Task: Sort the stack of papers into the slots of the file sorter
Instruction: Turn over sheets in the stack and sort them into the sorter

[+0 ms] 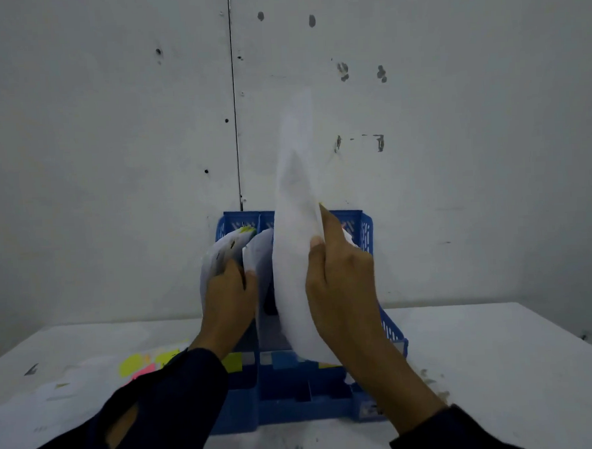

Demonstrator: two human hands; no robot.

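Right hand (342, 283) is pinching a tall white sheet (296, 224) between thumb and fingers, holding it upright and bowed over the middle-to-right part of the blue file sorter (367, 234); its lower edge is reaching down toward the sorter's front, but which slot it is entering cannot be told. Left hand (228, 296) is gripping the filed papers (220, 252) standing in the leftmost slot, apparently parting or steadying them; a second bunch of white sheets (260, 257) is standing in the next slot over. The two hands are working apart, one on each side of the raised sheet. Judging progress: at least two slots are already holding paper, so sorting looks well under way. Remaining stack (56, 394) is lying flat on the white table (500, 351), left of the sorter, partly behind the dark sleeve (160, 403), with yellow and pink tabs (141, 366) showing; its depth is not readable. Coloured label squares (240, 361) are running along the sorter's front, but no writing or brand is legible anywhere
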